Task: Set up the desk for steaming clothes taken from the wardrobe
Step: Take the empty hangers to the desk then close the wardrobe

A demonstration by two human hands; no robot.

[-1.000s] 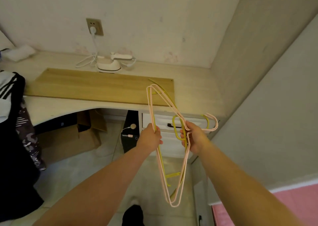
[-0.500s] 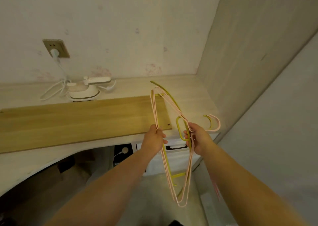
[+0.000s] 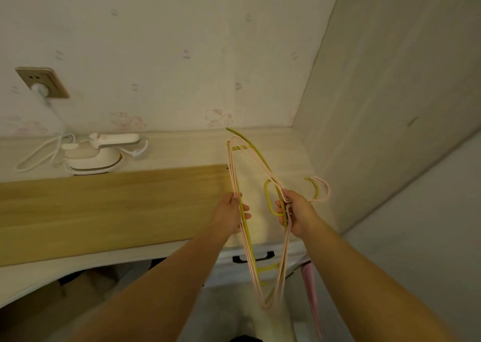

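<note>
Pink and yellow hangers (image 3: 260, 175), gripped by both hands' curled fingers (image 3: 243, 207), now sit nearer the desk (image 3: 182, 151).

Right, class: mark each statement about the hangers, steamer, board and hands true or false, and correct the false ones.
1. Both hands grip the hangers. True: left hand, right hand.
2. The steamer is unplugged. False: its cord runs to the wall socket.
3. The hangers lie flat on the wooden board. False: they are held above the desk.
4. The steamer stands behind the board. True.
</note>
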